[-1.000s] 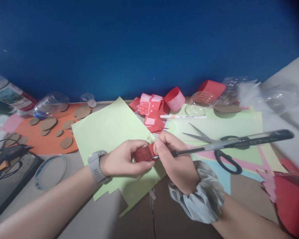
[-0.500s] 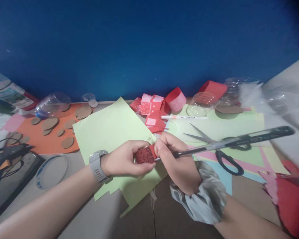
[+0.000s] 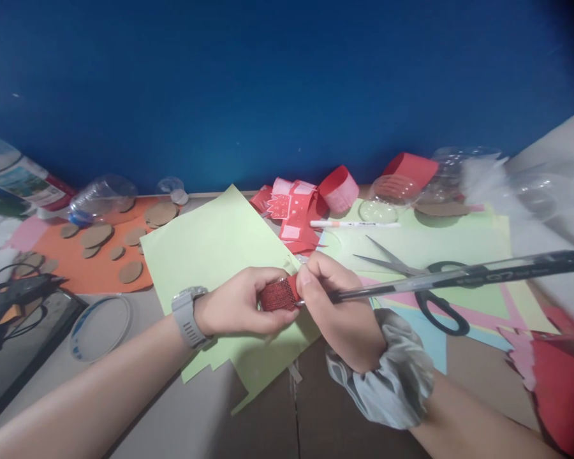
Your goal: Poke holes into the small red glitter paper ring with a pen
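My left hand (image 3: 242,301) is closed around a small dark red woven piece (image 3: 276,296), its thumb below and fingers above. My right hand (image 3: 337,299) grips a black and clear pen (image 3: 459,278) whose tip touches the right end of that piece. Between the two hands a bit of plain red material (image 3: 293,285) shows, partly hidden by my right fingers. Both hands are over a light green paper sheet (image 3: 215,239) with a notched lower edge.
Open black-handled scissors (image 3: 442,312) lie on colored papers at the right. Red and pink paper pieces (image 3: 299,210) and a white marker (image 3: 354,224) are behind. Cardboard discs (image 3: 96,236) rest on orange paper (image 3: 71,264) at the left, near a round lid (image 3: 100,328).
The pen's far end has swung slightly down and to the right, and its tip has moved up a little on the red piece. Both hands keep their holds.
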Action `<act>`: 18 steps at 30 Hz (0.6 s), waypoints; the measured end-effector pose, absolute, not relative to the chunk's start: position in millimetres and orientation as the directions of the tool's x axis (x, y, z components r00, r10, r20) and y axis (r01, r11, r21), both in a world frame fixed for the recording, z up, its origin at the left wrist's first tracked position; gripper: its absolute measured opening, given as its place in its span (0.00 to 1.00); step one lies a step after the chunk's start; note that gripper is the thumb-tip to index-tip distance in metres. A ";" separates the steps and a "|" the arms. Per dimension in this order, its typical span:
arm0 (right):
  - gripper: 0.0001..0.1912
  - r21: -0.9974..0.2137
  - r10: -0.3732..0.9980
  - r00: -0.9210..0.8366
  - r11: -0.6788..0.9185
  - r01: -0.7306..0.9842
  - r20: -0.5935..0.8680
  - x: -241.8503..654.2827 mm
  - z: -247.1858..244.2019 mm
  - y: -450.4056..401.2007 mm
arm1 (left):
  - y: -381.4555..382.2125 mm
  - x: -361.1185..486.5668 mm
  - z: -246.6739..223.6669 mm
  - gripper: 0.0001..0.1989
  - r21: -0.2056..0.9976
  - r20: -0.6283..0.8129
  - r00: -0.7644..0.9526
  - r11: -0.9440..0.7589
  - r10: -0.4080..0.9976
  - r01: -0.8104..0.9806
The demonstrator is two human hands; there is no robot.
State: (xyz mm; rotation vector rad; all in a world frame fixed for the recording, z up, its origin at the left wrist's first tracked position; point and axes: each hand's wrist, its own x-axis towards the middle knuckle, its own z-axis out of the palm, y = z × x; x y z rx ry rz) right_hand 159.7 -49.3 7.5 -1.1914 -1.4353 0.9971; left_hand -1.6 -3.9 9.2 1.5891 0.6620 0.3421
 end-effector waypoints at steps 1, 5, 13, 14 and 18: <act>0.13 -0.966 0.983 -0.037 0.183 0.181 0.180 159.6 7.5 -49.2 | -3.9 -1.4 9.1 0.07 0.977 -0.157 0.785 -0.019 0.599 0.210; 0.13 -0.967 0.984 -0.041 0.179 0.179 0.175 159.3 7.6 -49.0 | -4.4 -1.3 9.3 0.08 0.980 -0.160 0.787 -0.002 0.595 0.201; 0.13 -0.968 0.983 -0.038 0.183 0.171 0.179 158.9 7.7 -49.4 | -5.0 -1.9 9.6 0.07 0.981 -0.155 0.787 -0.002 0.597 0.195; 0.13 -0.968 0.983 -0.042 0.185 0.171 0.180 159.0 8.0 -49.3 | -4.9 -1.7 9.7 0.07 0.980 -0.154 0.785 -0.009 0.600 0.198; 0.13 -0.969 0.985 -0.026 0.175 0.175 0.173 159.1 8.9 -48.7 | -4.6 -1.6 9.7 0.07 0.977 -0.166 0.782 -0.007 0.601 0.213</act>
